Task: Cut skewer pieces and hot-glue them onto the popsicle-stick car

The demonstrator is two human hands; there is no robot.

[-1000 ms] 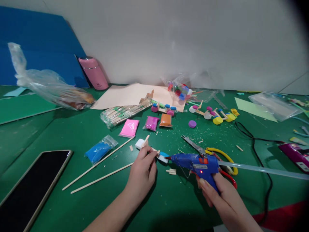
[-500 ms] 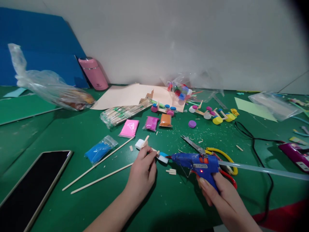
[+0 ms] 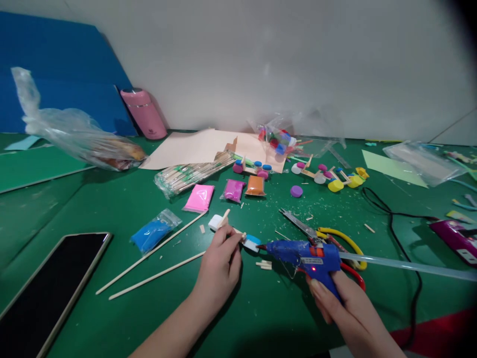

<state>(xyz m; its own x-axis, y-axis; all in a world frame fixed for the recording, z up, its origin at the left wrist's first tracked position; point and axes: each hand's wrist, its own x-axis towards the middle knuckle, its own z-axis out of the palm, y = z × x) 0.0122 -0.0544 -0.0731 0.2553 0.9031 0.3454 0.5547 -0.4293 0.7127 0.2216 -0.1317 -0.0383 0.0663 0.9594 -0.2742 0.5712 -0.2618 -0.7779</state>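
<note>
My left hand [image 3: 221, 261] pinches a small toy car [image 3: 215, 223] built of wooden sticks, with white and blue bottle-cap-like wheels; my fingers cover part of it. My right hand [image 3: 337, 303] is wrapped round the handle of a blue hot glue gun [image 3: 298, 253], whose red light glows. The gun's nozzle points left, right beside the white and blue wheel [image 3: 252, 242]; I cannot tell whether it touches. A clear glue stick [image 3: 402, 265] juts from the gun's back. Pliers [image 3: 346, 242] with yellow and red handles lie behind the gun. Short stick pieces [image 3: 264, 265] rest between my hands.
Two long sticks [image 3: 156, 275], a blue clay packet [image 3: 154, 230] and a phone [image 3: 55, 288] lie left. Clay packets [image 3: 234, 190], bagged sticks [image 3: 197, 171] and finished cars [image 3: 253, 168] are farther back. A black cord [image 3: 417, 278] runs along the right by a purple power strip [image 3: 454, 238].
The glue gun in my right hand has shifted slightly right and down, its nozzle drawing a little away from the wheel. My left hand and the car stay nearly still.
</note>
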